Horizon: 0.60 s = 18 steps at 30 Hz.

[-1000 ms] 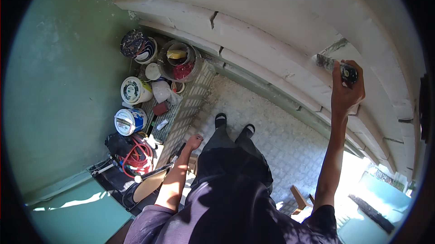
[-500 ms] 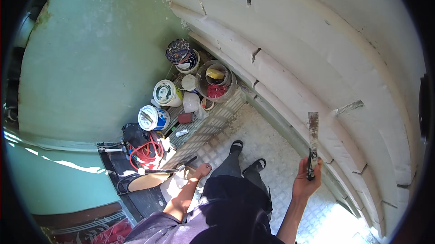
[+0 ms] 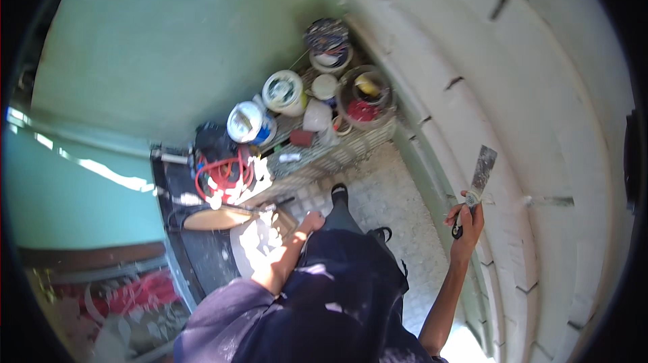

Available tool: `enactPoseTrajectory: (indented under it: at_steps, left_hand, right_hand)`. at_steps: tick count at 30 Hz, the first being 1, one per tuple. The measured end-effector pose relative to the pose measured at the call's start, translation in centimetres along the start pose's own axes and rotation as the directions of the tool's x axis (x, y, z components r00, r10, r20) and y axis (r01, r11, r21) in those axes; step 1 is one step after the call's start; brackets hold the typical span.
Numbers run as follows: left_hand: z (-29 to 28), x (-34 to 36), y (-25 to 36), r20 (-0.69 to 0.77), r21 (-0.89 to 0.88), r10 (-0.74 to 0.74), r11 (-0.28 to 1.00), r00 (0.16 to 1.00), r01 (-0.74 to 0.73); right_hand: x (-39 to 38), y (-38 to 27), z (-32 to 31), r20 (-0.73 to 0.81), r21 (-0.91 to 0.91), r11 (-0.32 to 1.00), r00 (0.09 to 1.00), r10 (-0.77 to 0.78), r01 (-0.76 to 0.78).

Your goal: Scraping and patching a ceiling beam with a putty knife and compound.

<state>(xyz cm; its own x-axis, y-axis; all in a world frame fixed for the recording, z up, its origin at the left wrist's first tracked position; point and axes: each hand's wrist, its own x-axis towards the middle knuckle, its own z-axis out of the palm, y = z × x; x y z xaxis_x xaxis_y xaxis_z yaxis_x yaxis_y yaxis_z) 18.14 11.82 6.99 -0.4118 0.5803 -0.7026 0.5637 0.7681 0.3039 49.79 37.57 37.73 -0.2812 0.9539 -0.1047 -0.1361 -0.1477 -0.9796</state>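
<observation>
In my right hand is a putty knife, gripped by its dark handle. Its flat, stained metal blade points up and away from me, in front of the pale stepped wall on the right. I cannot tell whether the blade touches that wall. My left hand hangs beside my thigh with its fingers curled closed, and nothing shows in it. It is nearest to a dark-handled tool that lies by the bench.
Against the green wall a slatted bench bears a white-and-blue bucket, a white-and-green bucket, a large tub and a reddish block. A coiled red hose lies at its left end. Worn flooring runs between bench and wall.
The view has shifted, so bench and buckets sit farther up and right. My right hand has turned the putty knife from upright to tilted right, with its blade showing broader. My left hand stays low.
</observation>
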Motion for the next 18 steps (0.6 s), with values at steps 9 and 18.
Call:
enactPoseTrajectory:
  at_steps: [9, 18]
  left_hand:
    - [-4.0, 4.6, -9.2, -0.040, -0.384, -0.119, 0.918, 0.992, 0.095]
    - [-12.2, 15.9, -12.1, -0.279, -0.134, -0.128, 0.987, 0.952, 0.093]
  right_hand:
    - [0.7, 19.2, 13.1, 0.157, -0.878, 0.477, 0.929, 0.336, -0.024]
    - [2.6, 26.4, 22.0, 0.313, -0.904, 0.425, 0.742, 0.592, 0.042]
